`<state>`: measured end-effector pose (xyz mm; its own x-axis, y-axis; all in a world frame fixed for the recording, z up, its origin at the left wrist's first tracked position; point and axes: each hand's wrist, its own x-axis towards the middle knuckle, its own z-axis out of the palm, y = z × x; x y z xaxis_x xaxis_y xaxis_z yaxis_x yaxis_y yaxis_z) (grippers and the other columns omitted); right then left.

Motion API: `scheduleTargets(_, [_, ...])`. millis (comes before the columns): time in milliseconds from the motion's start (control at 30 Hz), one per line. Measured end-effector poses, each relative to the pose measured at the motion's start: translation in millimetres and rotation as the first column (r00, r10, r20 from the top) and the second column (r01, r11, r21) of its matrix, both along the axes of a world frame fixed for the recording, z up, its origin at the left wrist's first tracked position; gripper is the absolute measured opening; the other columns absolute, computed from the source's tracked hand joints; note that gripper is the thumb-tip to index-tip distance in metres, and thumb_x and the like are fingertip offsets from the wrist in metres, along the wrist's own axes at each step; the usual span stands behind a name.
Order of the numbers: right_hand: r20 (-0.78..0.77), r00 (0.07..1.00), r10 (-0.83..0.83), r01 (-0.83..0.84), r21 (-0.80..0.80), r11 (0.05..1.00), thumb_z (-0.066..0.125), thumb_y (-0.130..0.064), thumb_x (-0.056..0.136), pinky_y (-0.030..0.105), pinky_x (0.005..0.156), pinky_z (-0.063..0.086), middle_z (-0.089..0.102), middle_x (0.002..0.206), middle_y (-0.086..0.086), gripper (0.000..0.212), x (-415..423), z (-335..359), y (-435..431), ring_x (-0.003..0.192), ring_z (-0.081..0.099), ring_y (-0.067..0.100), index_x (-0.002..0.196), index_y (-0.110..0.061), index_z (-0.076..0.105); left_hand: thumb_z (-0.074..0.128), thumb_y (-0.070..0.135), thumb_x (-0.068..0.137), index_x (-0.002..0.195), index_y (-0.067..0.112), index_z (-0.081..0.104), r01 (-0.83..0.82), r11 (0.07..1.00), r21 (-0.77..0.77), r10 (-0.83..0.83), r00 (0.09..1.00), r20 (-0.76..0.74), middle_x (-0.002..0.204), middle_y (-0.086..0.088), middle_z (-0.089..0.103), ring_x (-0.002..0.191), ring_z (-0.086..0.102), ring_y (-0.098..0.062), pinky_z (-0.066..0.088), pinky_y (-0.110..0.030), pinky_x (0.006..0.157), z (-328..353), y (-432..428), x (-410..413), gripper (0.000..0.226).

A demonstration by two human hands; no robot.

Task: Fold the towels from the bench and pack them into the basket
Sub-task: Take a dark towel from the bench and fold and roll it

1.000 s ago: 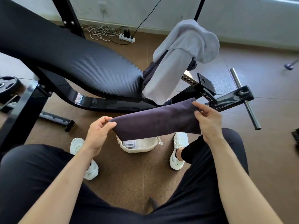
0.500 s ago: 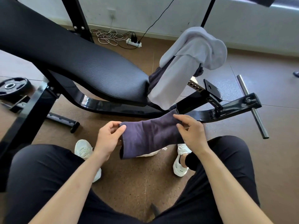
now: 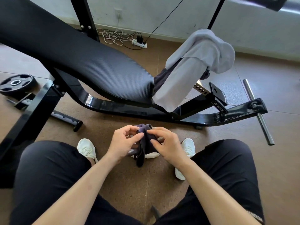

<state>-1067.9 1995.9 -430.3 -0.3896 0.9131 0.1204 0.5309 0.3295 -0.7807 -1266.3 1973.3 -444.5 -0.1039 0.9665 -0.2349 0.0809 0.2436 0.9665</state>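
pinching a folded purple towel [image 3: 145, 143] between left hand [image 3: 124, 143] and right hand [image 3: 167, 146].

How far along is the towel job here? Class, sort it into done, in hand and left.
Done: the dark purple towel is folded into a narrow bundle. In hand: the left hand and right hand pinch it over the white basket; it is not packed yet. Left: a grey towel and a dark towel beneath it hang on the bench. The basket's contents are hidden.

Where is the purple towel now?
Low in the head view's middle, the purple towel is pinched between left hand and right hand, over the white basket.
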Motion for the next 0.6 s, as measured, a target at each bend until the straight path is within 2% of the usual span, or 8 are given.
scheduleTargets(167, [-0.035, 0.999, -0.031, 0.029, -0.033, 0.999, 0.078, -0.018, 0.087, 0.020, 0.081, 0.057, 0.067, 0.115, -0.012, 0.033, -7.5, -1.9, -3.3, 0.100, 0.065, 0.004, 0.119, -0.022, 0.071, 0.077, 0.012, 0.088, 0.102, 0.017, 0.073, 0.009, 0.999, 0.031, -0.009, 1.000, -0.006, 0.094, -0.004, 0.078, 0.090, 0.077, -0.020, 0.064, -0.032, 0.069, 7.0, -1.7, 4.9, 0.016])
scheduleTargets(233, [-0.031, 0.999, -0.044, 0.043, -0.023, 0.999, 0.082, -0.026, 0.084, 0.017, 0.079, 0.055, 0.067, 0.111, -0.012, 0.034, -8.7, 1.5, -5.2, 0.097, 0.065, 0.005, 0.116, -0.024, 0.069, 0.077, 0.012, 0.087, 0.100, 0.014, 0.073, 0.009, 0.999, 0.038, -0.009, 1.000, 0.016, 0.092, -0.005, 0.079, 0.089, 0.077, -0.021, 0.064, -0.033, 0.070, 7.6, -2.5, 6.3, 0.014])
scheduleTargets(333, [0.001, 0.996, -0.093, 0.093, -0.039, 0.995, 0.085, -0.037, 0.079, 0.020, 0.078, 0.055, 0.068, 0.104, -0.012, 0.037, -11.4, 3.4, -6.8, 0.093, 0.064, 0.006, 0.108, -0.030, 0.063, 0.072, 0.012, 0.092, 0.101, 0.014, 0.077, 0.061, 0.996, 0.059, -0.064, 0.997, 0.044, 0.095, -0.005, 0.079, 0.092, 0.076, -0.025, 0.063, -0.034, 0.074, 5.7, -2.4, 6.0, 0.010])
scheduleTargets(400, [-0.021, 0.986, -0.164, 0.163, -0.055, 0.985, 0.085, -0.033, 0.079, 0.025, 0.074, 0.054, 0.065, 0.093, -0.016, 0.035, -12.1, 2.2, -4.6, 0.085, 0.063, 0.007, 0.102, -0.030, 0.059, 0.062, 0.009, 0.098, 0.107, 0.013, 0.077, 0.125, 0.990, 0.062, -0.130, 0.988, 0.082, 0.098, -0.007, 0.079, 0.093, 0.076, -0.026, 0.063, -0.032, 0.075, 8.4, -2.9, 6.6, 0.018])
scheduleTargets(467, [-0.090, 0.972, -0.216, 0.208, -0.090, 0.974, 0.082, -0.016, 0.081, 0.024, 0.074, 0.052, 0.064, 0.089, -0.016, 0.034, -9.9, 2.1, -0.7, 0.084, 0.063, 0.008, 0.106, -0.025, 0.060, 0.056, 0.005, 0.100, 0.112, 0.009, 0.075, 0.168, 0.983, 0.069, -0.174, 0.980, 0.097, 0.099, -0.008, 0.079, 0.093, 0.076, -0.025, 0.062, -0.029, 0.074, 12.6, -2.6, 6.3, 0.023])
scheduleTargets(533, [-0.125, 0.971, -0.203, 0.183, -0.149, 0.972, 0.075, -0.005, 0.086, 0.022, 0.080, 0.053, 0.064, 0.097, -0.015, 0.044, -4.3, 4.8, 3.3, 0.093, 0.064, 0.006, 0.122, -0.025, 0.059, 0.060, 0.001, 0.098, 0.111, 0.012, 0.075, 0.120, 0.988, 0.102, -0.126, 0.990, 0.057, 0.097, -0.007, 0.079, 0.088, 0.076, -0.023, 0.060, -0.027, 0.072, 13.7, -1.2, 2.6, 0.022])
scheduleTargets(600, [-0.113, 0.981, -0.156, 0.129, -0.217, 0.968, 0.070, -0.004, 0.090, 0.025, 0.090, 0.056, 0.065, 0.108, -0.012, 0.049, 3.1, 8.5, 7.8, 0.104, 0.064, 0.006, 0.133, -0.025, 0.058, 0.069, 0.002, 0.092, 0.107, 0.019, 0.075, 0.027, 0.988, 0.155, -0.017, 0.998, -0.064, 0.093, -0.004, 0.078, 0.085, 0.075, -0.021, 0.059, -0.030, 0.072, 10.0, 1.9, -6.4, 0.023])
